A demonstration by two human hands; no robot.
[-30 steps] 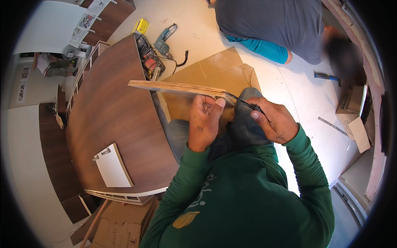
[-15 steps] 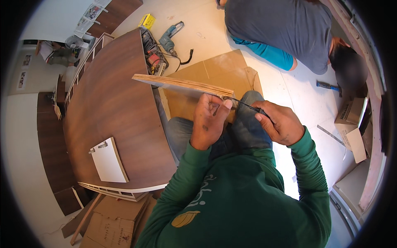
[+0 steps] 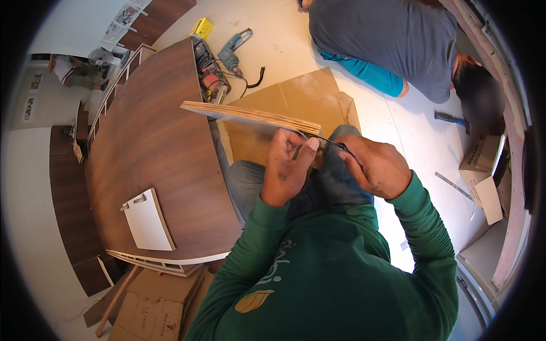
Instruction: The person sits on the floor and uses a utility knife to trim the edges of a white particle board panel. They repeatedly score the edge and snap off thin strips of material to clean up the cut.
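A plywood panel (image 3: 250, 115) with a layered edge stands tilted in front of me, its near end beside my knees. My left hand (image 3: 288, 169) is closed at that end, thumb and fingers pinched around a small part pressed to the panel. My fingers mostly hide that part. In my right hand (image 3: 380, 166) is a screwdriver (image 3: 330, 141), its handle largely covered by the fist. The thin dark shaft points left, and its tip meets the spot beside my left thumb.
A brown wood-faced cabinet (image 3: 165, 136) lies on the left, bearing a small white panel (image 3: 149, 224) with metal fittings. Flattened cardboard (image 3: 307, 94), a power drill (image 3: 230, 57) and a hammer (image 3: 449, 117) lie on the floor. A co-worker (image 3: 387, 42) crouches at the upper right.
My right hand has turned about the screwdriver and shifted slightly left, its back now more upward. My left hand and the panel have hardly moved.
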